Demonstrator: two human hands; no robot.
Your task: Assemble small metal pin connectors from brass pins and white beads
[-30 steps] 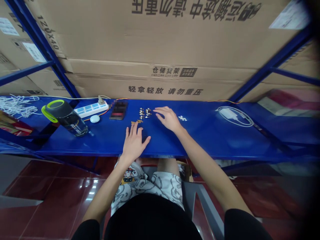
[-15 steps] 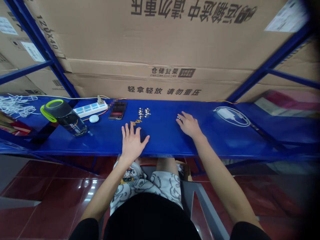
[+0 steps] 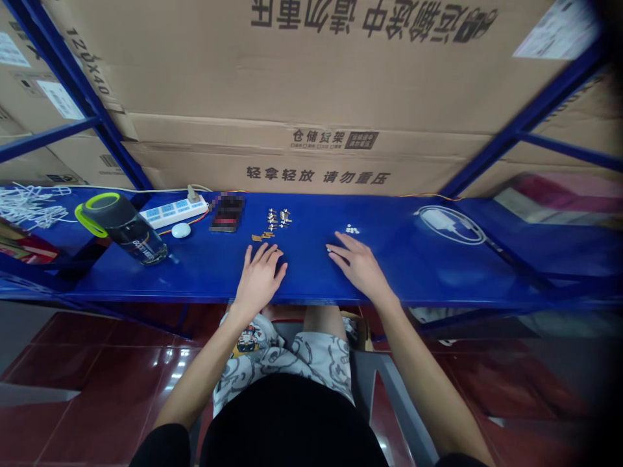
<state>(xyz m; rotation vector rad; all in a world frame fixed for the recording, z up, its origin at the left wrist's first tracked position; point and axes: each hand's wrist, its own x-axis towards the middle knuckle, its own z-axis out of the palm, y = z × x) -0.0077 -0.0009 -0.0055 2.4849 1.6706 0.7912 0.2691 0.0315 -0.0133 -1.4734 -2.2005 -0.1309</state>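
Observation:
My right hand [image 3: 361, 264] is low over the blue shelf, with a small white piece [image 3: 329, 250] at its fingertips. Just beyond its knuckles lies a little group of white pieces [image 3: 352, 229]. My left hand [image 3: 259, 277] rests palm down near the front of the shelf, fingers bent and apart, with nothing visible in it. Ahead of its fingertips are several brass-coloured pieces [image 3: 263, 236]. Farther back, small brass-and-white parts [image 3: 272, 219] stand in two short rows. All these parts are too small to name more exactly.
Left on the shelf [image 3: 302, 279] are a dark bottle with a green loop [image 3: 129, 227], a power strip [image 3: 175, 211], a white oval object [image 3: 182, 230] and a dark phone-like device [image 3: 227, 213]. A white charger with cable [image 3: 450, 224] lies right. Cardboard [image 3: 311, 97] backs the shelf.
My right hand has drawn back toward me and left, uncovering the white pieces beyond it; one white piece shows at its fingertips. My left hand has bent its fingers and shifted slightly.

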